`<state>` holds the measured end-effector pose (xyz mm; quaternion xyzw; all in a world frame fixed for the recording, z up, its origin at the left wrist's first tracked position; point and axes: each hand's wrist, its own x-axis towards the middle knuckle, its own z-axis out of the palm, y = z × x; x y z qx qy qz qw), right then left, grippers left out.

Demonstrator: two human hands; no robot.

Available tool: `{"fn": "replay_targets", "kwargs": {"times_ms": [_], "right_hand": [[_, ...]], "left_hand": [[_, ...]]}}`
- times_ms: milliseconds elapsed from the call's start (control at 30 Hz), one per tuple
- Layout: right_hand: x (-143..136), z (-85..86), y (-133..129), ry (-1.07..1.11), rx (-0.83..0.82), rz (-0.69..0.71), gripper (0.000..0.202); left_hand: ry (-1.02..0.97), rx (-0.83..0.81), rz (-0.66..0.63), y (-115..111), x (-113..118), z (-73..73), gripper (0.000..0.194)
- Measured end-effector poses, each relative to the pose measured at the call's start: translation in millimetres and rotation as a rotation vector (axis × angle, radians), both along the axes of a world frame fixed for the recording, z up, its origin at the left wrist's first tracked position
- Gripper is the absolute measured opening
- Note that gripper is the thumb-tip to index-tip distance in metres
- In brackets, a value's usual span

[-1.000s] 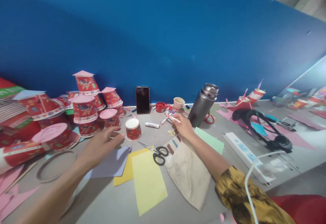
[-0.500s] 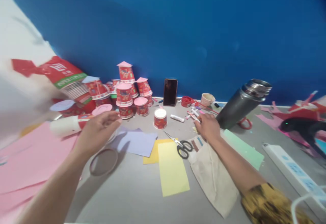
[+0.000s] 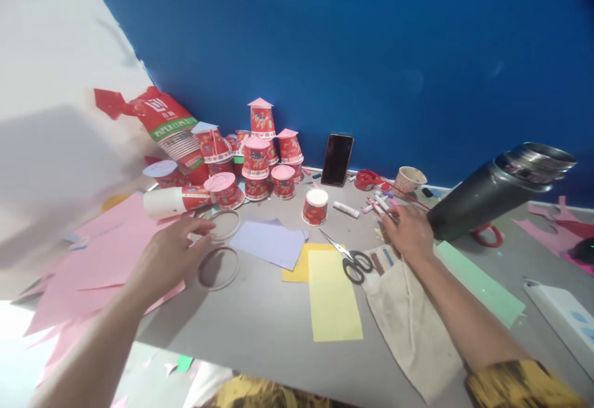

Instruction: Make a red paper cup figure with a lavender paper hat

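Observation:
My left hand (image 3: 179, 250) hovers at the left, thumb and fingers apart, with nothing in it. Just beside its fingertips lie two tape rings: one (image 3: 239, 225) further back and one (image 3: 237, 272) nearer me. My right hand (image 3: 408, 231) rests low at the right, fingers stretched toward several markers (image 3: 381, 200); no object shows in its grip. Below that wrist lies a beige cloth pouch (image 3: 408, 321). Black-handled scissors (image 3: 355, 265) lie partly on yellow paper (image 3: 334, 303). An upside-down red paper cup (image 3: 315, 208) stands between my hands, further back.
Stacked red cups with pink paper tops (image 3: 256, 159) stand back left, near a cup bag (image 3: 174, 126). A phone (image 3: 337, 160) leans on the blue wall. A dark flask (image 3: 492, 191) tilts at right, behind green paper (image 3: 482, 284). Pink sheets (image 3: 106, 259) cover the left side.
The view has swung left, so the table's contents sit further right in the picture. My left hand has drawn back from the cups toward me. My right hand stays by the markers.

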<state>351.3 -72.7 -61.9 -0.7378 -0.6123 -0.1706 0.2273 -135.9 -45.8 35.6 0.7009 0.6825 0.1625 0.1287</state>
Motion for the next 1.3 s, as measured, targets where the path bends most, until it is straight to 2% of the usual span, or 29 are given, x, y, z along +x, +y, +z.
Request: {"fn": "replay_targets", "kwargs": {"times_ms": [67,133,200,267,300,400,500,600,700,800,867,933,1067,1133,1233,1300], "right_hand": [[1.2,-0.2,-0.4,0.004,0.02,0.021,0.025],[2.0,-0.1,-1.0,0.012,0.046,0.042,0.024],[2.3,0.2,-1.8,0.017,0.067,0.051,0.023],[2.3,0.8,-2.4,0.018,0.075,0.054,0.022],[2.2,1.3,-2.6,0.023,0.076,0.057,0.021],[1.5,4.5,-2.8,0.063,0.072,0.066,0.018],[-2.9,11.3,-5.2,0.105,0.068,0.067,0.016],[-18.6,22.3,-14.2,0.173,0.021,0.153,0.016],[-47.1,37.0,-29.5,0.222,-0.177,0.306,0.017],[-76.3,53.1,-45.2,0.092,-0.458,0.425,0.022],[-89.4,62.7,-53.5,0.025,-0.562,0.442,0.023],[-96.5,69.8,-59.5,-0.005,-0.587,0.436,0.024],[-102.7,74.6,-64.3,-0.012,-0.601,0.428,0.03],[-105.6,73.4,-64.2,-0.013,-0.648,0.381,0.031],[-109.3,71.8,-63.1,-0.006,-0.725,0.296,0.028],[-109.5,71.5,-61.9,0.01,-0.745,0.284,0.024]], "left_hand": [[0.048,0.062,-0.223,3.1,20.6,-2.2,0.04],[0.062,0.062,-0.383,4.4,41.5,-8.1,0.034],[0.144,0.035,-0.621,2.5,59.7,-16.0,0.037],[0.294,0.036,-0.762,-1.9,74.0,-23.9,0.041],[0.375,0.046,-0.787,-4.4,79.5,-27.5,0.038],[0.524,0.101,-0.77,-9.8,89.7,-35.9,0.03],[0.549,0.154,-0.767,-10.3,91.1,-39.3,0.031],[0.524,0.131,-0.795,-8.7,89.2,-36.2,0.026],[0.526,0.092,-0.835,-7.9,90.2,-30.3,0.017],[0.647,0.095,-0.844,-7.6,94.4,-27.2,0.021],[0.702,0.103,-0.873,-6.6,95.9,-27.6,0.025],[0.712,0.109,-0.905,-4.3,95.1,-29.7,0.027],[0.622,0.141,-0.912,4.1,87.4,-36.6,0.027],[0.547,0.186,-0.882,7.2,82.5,-40.0,0.026],[0.399,0.35,-0.805,2.7,79.6,-41.5,0.028],[0.245,0.507,-0.784,-8.3,84.5,-39.1,0.025]]}}
